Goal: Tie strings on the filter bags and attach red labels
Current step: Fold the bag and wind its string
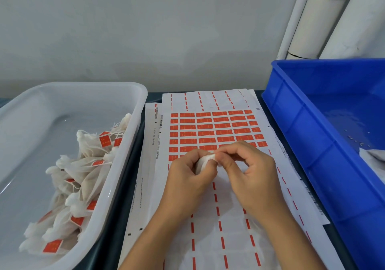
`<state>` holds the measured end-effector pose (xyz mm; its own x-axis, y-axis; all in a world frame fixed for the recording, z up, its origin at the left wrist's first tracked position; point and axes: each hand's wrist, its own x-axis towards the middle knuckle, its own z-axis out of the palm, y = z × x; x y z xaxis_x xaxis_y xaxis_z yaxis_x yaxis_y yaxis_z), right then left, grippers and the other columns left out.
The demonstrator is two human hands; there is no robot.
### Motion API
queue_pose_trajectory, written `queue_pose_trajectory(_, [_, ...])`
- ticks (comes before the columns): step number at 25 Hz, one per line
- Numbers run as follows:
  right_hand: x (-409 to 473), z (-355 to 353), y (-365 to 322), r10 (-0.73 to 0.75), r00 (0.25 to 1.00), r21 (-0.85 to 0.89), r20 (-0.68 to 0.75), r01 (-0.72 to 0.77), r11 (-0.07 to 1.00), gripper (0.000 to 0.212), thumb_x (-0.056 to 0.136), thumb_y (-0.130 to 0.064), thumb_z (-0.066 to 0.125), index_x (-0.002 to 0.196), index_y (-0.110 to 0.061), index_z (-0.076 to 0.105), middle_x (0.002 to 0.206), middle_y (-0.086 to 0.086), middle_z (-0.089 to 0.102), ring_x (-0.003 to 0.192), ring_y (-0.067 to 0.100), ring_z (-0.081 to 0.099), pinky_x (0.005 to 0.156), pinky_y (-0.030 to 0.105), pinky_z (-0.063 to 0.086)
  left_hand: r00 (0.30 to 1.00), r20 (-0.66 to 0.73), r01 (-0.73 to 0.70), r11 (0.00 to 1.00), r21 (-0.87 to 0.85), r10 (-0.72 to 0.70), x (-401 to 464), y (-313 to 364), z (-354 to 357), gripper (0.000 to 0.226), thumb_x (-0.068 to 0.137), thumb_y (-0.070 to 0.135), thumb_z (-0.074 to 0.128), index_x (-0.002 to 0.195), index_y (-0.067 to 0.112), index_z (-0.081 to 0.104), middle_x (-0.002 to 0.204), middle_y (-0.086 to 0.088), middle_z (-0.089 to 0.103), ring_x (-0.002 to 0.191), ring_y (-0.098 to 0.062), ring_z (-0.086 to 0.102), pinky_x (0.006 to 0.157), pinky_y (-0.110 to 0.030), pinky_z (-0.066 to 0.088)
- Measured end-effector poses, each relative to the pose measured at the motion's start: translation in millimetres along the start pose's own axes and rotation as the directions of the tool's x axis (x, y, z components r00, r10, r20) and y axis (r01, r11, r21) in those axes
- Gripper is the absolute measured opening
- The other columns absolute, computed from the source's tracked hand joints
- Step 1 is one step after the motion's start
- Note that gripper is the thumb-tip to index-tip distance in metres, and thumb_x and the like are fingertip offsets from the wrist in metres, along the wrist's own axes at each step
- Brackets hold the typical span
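A white tray [133, 94] sits at the left of the table [125, 178], and a heap of tied filter bags [83, 178] with red tags lies along its right side, reaching from the near corner toward the middle. At the right stands a blue crate [295, 123]; a bit of white material [373, 157] shows at its near right edge, and small specks are scattered on its floor.

Between the two containers lie stacked label sheets [208, 238]. The top one carries rows of red labels [208, 133] across its middle, while its near part shows only red dashes on bare backing.

Both hands meet above the sheet, just in front of the nearest label rows. The left hand [187, 178] has its fingers curled round a small white filter bag [205, 161], of which only the top shows. The right hand [248, 167] pinches at the bag's upper end with thumb and forefinger, possibly on a string, though that is too fine to make out.
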<state>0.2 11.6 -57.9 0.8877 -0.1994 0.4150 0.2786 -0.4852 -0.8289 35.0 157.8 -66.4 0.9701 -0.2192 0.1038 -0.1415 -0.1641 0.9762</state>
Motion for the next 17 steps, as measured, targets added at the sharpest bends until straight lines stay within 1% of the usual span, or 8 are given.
queue_pose_trajectory(2, [0, -1, -2, 0.056, 0.998, 0.028, -0.019, -0.056, 0.998, 0.011, 0.090, -0.044, 0.063, 0.097, -0.037, 0.069, 0.095, -0.025, 0.070, 0.101, -0.002, 0.066, 0.081, 0.006, 0.051, 0.998, 0.064, 0.030, 0.998, -0.048, -0.027, -1, 4, 0, 0.015, 0.099, 0.031, 0.067, 0.089, 0.024, 0.077, 0.082, 0.004, 0.073, 0.081, -0.013, 0.068, 0.071, -0.015, 0.054])
queue_pose_trajectory(4, [1, 0, -4, 0.097, 0.995, 0.056, -0.021, -0.096, 0.994, 0.007, 0.089, -0.046, 0.062, 0.093, -0.042, 0.066, 0.097, -0.028, 0.069, 0.100, -0.005, 0.064, 0.078, 0.003, 0.049, 0.990, 0.127, 0.067, 0.993, -0.101, -0.054, -2, 8, -3, 0.022, 0.100, 0.034, 0.065, 0.084, 0.026, 0.077, 0.081, 0.003, 0.072, 0.079, -0.010, 0.066, 0.073, -0.014, 0.053])
queue_pose_trajectory(8, [0, 2, -5, 0.074, 0.995, 0.028, -0.063, -0.072, 0.997, 0.010, 0.087, -0.046, 0.064, 0.095, -0.041, 0.065, 0.096, -0.026, 0.069, 0.102, -0.007, 0.063, 0.079, 0.000, 0.046, 0.975, 0.184, 0.143, 0.986, -0.089, -0.125, -2, 11, -7, 0.031, 0.099, 0.045, 0.060, 0.078, 0.028, 0.075, 0.078, 0.006, 0.070, 0.077, -0.004, 0.065, 0.071, -0.010, 0.050])
queue_pose_trajectory(10, [0, 2, -4, 0.000, 0.996, -0.031, -0.094, -0.003, 1.000, 0.010, 0.089, -0.041, 0.066, 0.096, -0.035, 0.065, 0.098, -0.024, 0.067, 0.104, -0.002, 0.062, 0.085, 0.002, 0.046, 0.973, 0.182, 0.157, 0.985, -0.077, -0.140, -2, 11, -6, 0.032, 0.098, 0.048, 0.059, 0.078, 0.029, 0.075, 0.078, 0.006, 0.070, 0.076, -0.004, 0.065, 0.069, -0.015, 0.052])
queue_pose_trajectory(12, [0, 1, -2, -0.125, 0.988, -0.097, -0.093, 0.116, 0.989, 0.007, 0.094, -0.031, 0.068, 0.098, -0.026, 0.067, 0.101, -0.017, 0.066, 0.104, 0.001, 0.062, 0.089, 0.005, 0.047, 0.973, 0.179, 0.163, 0.981, -0.105, -0.143, -2, 10, -6, 0.033, 0.100, 0.049, 0.059, 0.080, 0.028, 0.076, 0.080, 0.004, 0.070, 0.079, -0.007, 0.066, 0.074, -0.024, 0.053])
queue_pose_trajectory(14, [0, 1, 0, -0.220, 0.975, -0.117, -0.041, 0.214, 0.970, 0.005, 0.095, -0.021, 0.068, 0.099, -0.019, 0.070, 0.103, -0.012, 0.068, 0.105, 0.002, 0.063, 0.092, 0.007, 0.048, 0.976, 0.171, 0.164, 0.972, -0.169, -0.134, -1, 7, -8, 0.033, 0.100, 0.047, 0.060, 0.084, 0.024, 0.077, 0.085, -0.003, 0.071, 0.085, -0.018, 0.068, 0.085, -0.034, 0.057])
queue_pose_trajectory(15, [-1, 1, 1, -0.237, 0.971, -0.108, -0.014, 0.234, 0.966, 0.008, 0.094, -0.017, 0.068, 0.101, -0.017, 0.072, 0.106, -0.011, 0.070, 0.107, 0.002, 0.064, 0.093, 0.009, 0.048, 0.977, 0.166, 0.165, 0.965, -0.205, -0.132, -1, 6, -9, 0.032, 0.101, 0.046, 0.060, 0.087, 0.022, 0.077, 0.088, -0.008, 0.071, 0.089, -0.025, 0.068, 0.090, -0.041, 0.056])
queue_pose_trajectory(17, [-2, 1, 2, -0.232, 0.973, -0.091, 0.014, 0.232, 0.968, 0.014, 0.092, -0.018, 0.070, 0.106, -0.017, 0.073, 0.109, -0.012, 0.071, 0.109, 0.003, 0.065, 0.094, 0.010, 0.049, 0.978, 0.160, 0.170, 0.950, -0.260, -0.131, 0, 4, -11, 0.031, 0.100, 0.043, 0.062, 0.094, 0.017, 0.079, 0.095, -0.016, 0.071, 0.097, -0.033, 0.068, 0.097, -0.047, 0.055])
